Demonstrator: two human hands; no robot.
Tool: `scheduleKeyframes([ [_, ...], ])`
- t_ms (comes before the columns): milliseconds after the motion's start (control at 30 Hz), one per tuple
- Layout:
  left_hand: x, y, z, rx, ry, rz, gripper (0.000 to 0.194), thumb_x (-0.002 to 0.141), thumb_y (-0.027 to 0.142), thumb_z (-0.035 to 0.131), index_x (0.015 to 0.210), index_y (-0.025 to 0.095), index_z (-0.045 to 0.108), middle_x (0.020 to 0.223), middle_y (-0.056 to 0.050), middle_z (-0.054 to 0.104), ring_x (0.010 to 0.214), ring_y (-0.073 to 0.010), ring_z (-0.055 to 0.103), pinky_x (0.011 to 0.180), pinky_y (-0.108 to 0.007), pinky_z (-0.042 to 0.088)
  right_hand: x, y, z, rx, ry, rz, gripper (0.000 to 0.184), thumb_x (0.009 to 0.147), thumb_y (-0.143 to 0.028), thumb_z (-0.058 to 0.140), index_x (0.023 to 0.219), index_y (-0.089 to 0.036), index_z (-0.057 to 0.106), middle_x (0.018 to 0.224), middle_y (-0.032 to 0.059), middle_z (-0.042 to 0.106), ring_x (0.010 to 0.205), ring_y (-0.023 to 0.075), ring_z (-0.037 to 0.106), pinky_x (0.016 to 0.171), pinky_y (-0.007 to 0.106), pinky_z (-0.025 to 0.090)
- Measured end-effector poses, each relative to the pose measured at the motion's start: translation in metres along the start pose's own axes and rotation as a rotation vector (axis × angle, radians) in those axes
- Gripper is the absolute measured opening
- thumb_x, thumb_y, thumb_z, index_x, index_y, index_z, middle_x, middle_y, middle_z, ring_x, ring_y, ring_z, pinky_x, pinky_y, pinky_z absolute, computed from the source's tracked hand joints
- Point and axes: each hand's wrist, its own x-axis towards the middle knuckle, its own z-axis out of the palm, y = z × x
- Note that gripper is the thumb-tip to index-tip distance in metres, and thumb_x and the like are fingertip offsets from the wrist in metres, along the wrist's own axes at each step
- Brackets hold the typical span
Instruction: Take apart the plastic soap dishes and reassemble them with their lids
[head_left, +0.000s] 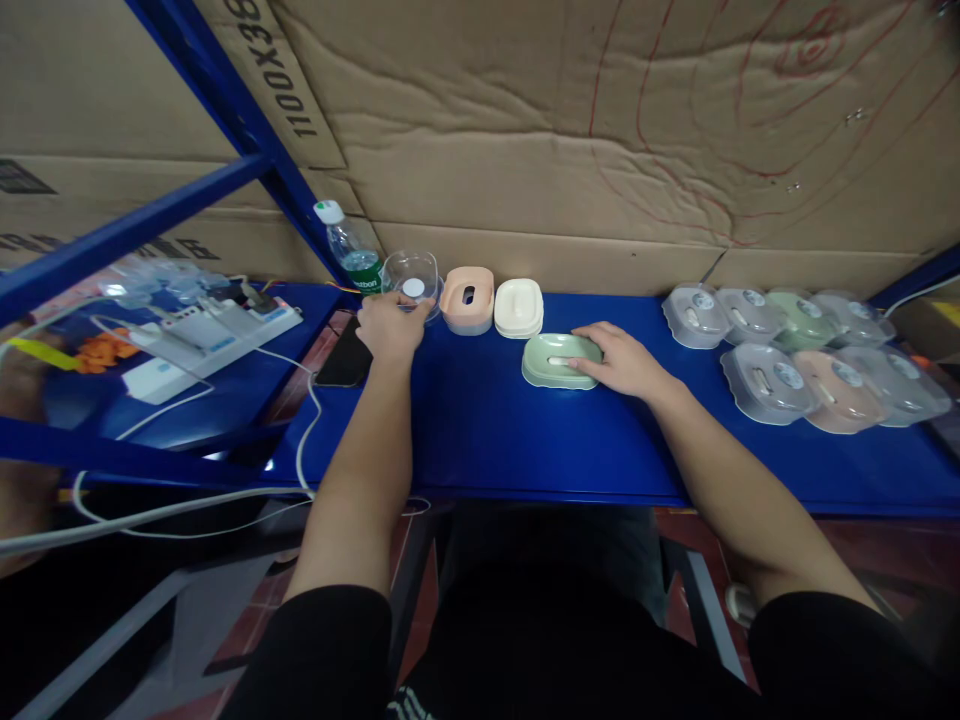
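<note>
My left hand [394, 325] is closed with its fingertips on the near rim of a clear plastic lid [410, 268], which bears a white round sticker and seems to sit in a stack. My right hand [619, 358] grips the right end of a pale green soap dish [547, 365], thumb along its near side and fingers over the far edge. A small whitish strip lies in the dish's middle. Between the hands, farther back, stand a stack of peach trays [469, 312] with an oval slot and a stack of cream trays [519, 307].
Several finished-looking lidded soap boxes [765, 383] stand in two rows at the right. A water bottle [352, 250] and a dark phone [343, 352] are at the left. Beyond the blue post, a power strip [214, 350] trails white cables. Cardboard [480, 180] walls the back.
</note>
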Motion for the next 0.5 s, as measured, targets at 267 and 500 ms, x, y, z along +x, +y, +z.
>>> scheduleKeyframes([
  [267, 0.0011, 0.0002, 0.0011, 0.068, -0.078, -0.035, 0.036, 0.087, 0.057, 0.079, 0.103, 0.025, 0.077, 0.145, -0.017, 0.064, 0.137, -0.0431, 0.058, 0.116, -0.064, 0.045, -0.0014, -0.0014, -0.0032, 0.014, -0.101, -0.005, 0.077, 0.097, -0.078, 0.057, 0.15, -0.022, 0.062, 0.148, 0.0173, 0.065, 0.137, 0.0423, 0.063, 0.115, 0.063, 0.051],
  [500, -0.0006, 0.0039, -0.0013, 0.084, -0.049, -0.008, 0.047, 0.088, 0.059, 0.077, 0.121, 0.025, 0.076, 0.151, -0.018, 0.061, 0.143, -0.0433, 0.055, 0.12, -0.064, 0.041, -0.0025, -0.0005, -0.0069, 0.065, -0.17, -0.037, 0.103, 0.076, -0.083, 0.08, 0.159, -0.026, 0.054, 0.158, 0.0164, 0.059, 0.144, 0.0455, 0.057, 0.117, 0.066, 0.049],
])
